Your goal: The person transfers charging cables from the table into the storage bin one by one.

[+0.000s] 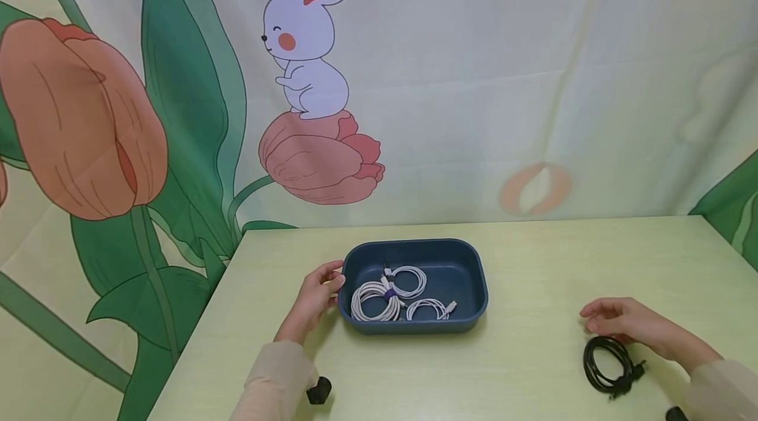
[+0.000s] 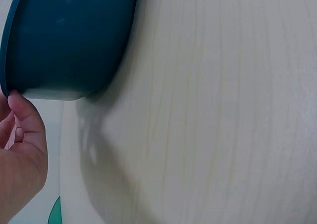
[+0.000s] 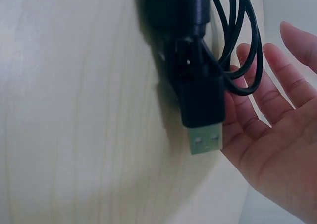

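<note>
My left hand (image 1: 315, 293) is at the left end of a dark blue box (image 1: 414, 327), thumb and fingertips touching its rim and the fingers loosely bent. In the left wrist view, the thumb (image 2: 27, 117) meets the box's outer wall (image 2: 69, 40). Inside the box lie white coiled cables: a thick one (image 1: 358, 302) with a purple tie, and two thinner ones. My right hand (image 1: 639, 325) hovers beside a coiled black USB cable (image 1: 594, 375) on the table. In the right wrist view, its fingers are spread behind the loops, and the USB plug (image 3: 203, 100) faces the camera.
The pale wood-grain table (image 1: 527, 276) runs back to a hanging cloth (image 1: 450, 112) printed with tulips and a rabbit. Small black pieces show at both wrists, one by the left sleeve (image 1: 275, 375).
</note>
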A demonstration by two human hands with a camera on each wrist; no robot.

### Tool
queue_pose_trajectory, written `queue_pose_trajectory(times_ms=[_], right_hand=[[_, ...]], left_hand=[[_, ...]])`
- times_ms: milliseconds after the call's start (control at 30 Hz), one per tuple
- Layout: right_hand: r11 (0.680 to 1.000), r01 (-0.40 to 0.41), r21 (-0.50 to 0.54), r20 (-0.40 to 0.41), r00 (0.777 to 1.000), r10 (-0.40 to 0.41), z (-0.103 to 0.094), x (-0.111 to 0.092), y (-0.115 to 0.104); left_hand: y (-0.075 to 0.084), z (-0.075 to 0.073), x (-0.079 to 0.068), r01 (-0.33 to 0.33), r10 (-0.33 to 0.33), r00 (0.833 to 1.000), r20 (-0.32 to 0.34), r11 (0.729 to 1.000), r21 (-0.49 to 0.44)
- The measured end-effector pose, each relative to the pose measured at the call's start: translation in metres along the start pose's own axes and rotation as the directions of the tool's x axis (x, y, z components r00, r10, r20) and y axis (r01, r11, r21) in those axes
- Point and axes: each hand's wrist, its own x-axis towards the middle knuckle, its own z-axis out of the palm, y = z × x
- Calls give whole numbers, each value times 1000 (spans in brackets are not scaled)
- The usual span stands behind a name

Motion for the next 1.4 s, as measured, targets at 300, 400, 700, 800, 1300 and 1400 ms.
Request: queue_pose_trajectory(times_ms=[300,400,700,800,1300,1400], right_hand=[[1000,14,-7,17,1000,-14,-1,-1,5],[999,37,-7,30,999,-36,-1,0,8],[992,127,6,70,989,-127,0,-2,13],[989,146,4,74,987,-145,1,-3,14],[989,150,-15,72,986,-149,4,-4,15],[987,162,-24,77,984,-159,5,-4,15]], left_hand=[[0,0,0,10,-10,1000,0,1000,4],[0,0,0,9,-9,1000,3,1000,0],[0,-1,0,14,-14,1000,1,1000,-6],[0,-1,0,15,-15,1000,0,1000,0],[2,-1,-1,21,-21,1000,5,1000,14],[2,0,-1,21,-21,1000,4,1000,10]])
